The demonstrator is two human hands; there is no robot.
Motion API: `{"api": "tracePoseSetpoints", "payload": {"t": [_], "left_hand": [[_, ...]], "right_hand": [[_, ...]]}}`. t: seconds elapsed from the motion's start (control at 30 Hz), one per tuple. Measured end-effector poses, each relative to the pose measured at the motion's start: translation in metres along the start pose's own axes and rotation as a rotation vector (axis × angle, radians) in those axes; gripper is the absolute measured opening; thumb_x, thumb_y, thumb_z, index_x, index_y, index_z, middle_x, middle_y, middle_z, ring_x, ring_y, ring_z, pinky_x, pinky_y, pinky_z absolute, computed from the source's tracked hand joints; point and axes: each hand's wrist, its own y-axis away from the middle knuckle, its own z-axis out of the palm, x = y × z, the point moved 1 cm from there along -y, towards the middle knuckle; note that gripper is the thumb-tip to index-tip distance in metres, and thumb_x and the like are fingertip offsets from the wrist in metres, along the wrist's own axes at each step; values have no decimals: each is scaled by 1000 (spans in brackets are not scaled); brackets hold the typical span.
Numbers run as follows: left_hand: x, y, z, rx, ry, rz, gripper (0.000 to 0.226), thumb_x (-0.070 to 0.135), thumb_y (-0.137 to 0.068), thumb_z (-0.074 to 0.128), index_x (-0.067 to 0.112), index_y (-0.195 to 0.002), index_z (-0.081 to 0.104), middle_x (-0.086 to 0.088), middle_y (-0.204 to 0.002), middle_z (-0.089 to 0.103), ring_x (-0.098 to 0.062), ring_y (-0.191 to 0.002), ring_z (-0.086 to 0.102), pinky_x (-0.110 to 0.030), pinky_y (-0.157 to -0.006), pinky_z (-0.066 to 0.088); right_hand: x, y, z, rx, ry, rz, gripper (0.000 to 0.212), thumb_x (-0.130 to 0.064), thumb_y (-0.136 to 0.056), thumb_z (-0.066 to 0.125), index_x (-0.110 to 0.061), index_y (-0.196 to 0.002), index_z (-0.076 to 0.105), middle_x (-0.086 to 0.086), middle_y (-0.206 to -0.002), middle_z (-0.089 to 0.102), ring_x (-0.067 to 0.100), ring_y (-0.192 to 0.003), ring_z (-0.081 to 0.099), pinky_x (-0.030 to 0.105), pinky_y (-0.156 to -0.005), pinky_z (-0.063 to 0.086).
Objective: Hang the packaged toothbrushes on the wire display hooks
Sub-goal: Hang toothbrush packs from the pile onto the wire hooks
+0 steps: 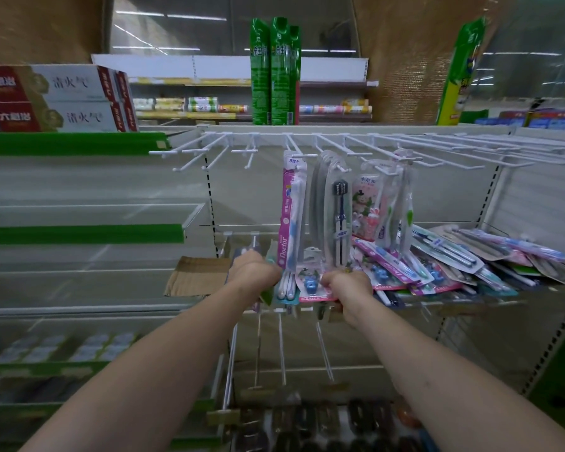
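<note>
Hooks (307,148): white wire, thin and straight, set in a row under a shelf edge and projecting toward the camera. Most are bare; four near the middle carry packs.

Hung packs: long axis vertical, brush heads up. A pink card pack (291,210) marked "Doctor" with a blue-white brush; a clear curved blister pack (335,210) with a dark brush; a pink cartoon pack (369,207); a clear pack (405,203) with a green-white brush.

Loose pile (470,256): flat glossy packs heaped on the lower shelf at right, long axes mostly slanting left to right, overlapping.

Left hand (253,269): fingers curled round a bunch of packs (287,282) held low at the shelf front, just below the hung pink pack.

Right hand (348,285): fingers clamped on packs at the pile's left edge; which ones cannot be told.
</note>
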Motion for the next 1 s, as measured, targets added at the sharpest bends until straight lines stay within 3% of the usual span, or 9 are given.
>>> {"api": "tracePoseSetpoints", "payload": {"t": [0.1,0.2,0.33,0.47,0.67,0.83,0.93,1.0], "left_hand": [[-1,4,-5,-14,37,1,21,23,-91,72,13,-97,55,-9,-92,65,-21,-77,70,-37,-69,64],[-2,8,-10,-15,70,3,16,22,-90,70,13,-90,57,-8,-88,63,-19,-72,66,-30,-50,57],[-5,15,-15,-47,166,-29,15,17,-87,71,13,-91,57,-13,-96,65,-28,-80,70,-41,-59,64],[-8,21,-18,-58,207,-8,23,17,-87,73,12,-101,57,-13,-99,63,-29,-82,69,-41,-59,64],[-15,26,-18,-68,221,27,22,19,-93,69,13,-102,49,-10,-90,57,-23,-74,63,-42,-71,65],[-23,34,-18,-106,221,55,22,21,-96,66,9,-88,50,-11,-89,57,-27,-80,66,-44,-76,64],[-27,41,-20,-101,198,43,26,18,-93,69,11,-80,48,-13,-90,59,-30,-84,67,-44,-75,64],[-30,45,-21,-116,214,33,27,16,-93,69,11,-80,46,-12,-92,59,-29,-82,67,-40,-71,64]], "right_hand": [[-1,2,-1,-10,12,8,24,-5,-80,72,-8,-101,61,8,-87,62,25,-79,60,36,-64,50],[1,3,0,7,11,19,23,-10,-81,73,-12,-93,54,9,-87,60,23,-76,55,34,-62,44],[4,7,4,10,-13,28,28,-19,-81,81,-14,-93,56,8,-87,61,21,-70,51,34,-59,41],[9,15,5,18,-46,29,36,-21,-76,83,-11,-103,60,9,-88,61,20,-64,47,32,-53,38],[10,39,-3,25,-42,29,25,-14,-83,79,-16,-89,55,10,-87,62,18,-64,51,32,-52,42],[12,58,-3,45,-109,17,36,-2,-82,75,-20,-82,44,13,-99,64,24,-76,59,31,-51,46],[15,68,-1,32,-152,52,33,1,-80,74,-17,-90,49,17,-102,67,30,-86,70,41,-62,61],[18,75,0,30,-129,71,27,1,-79,75,-9,-95,55,19,-101,69,34,-85,73,50,-70,63]]}}
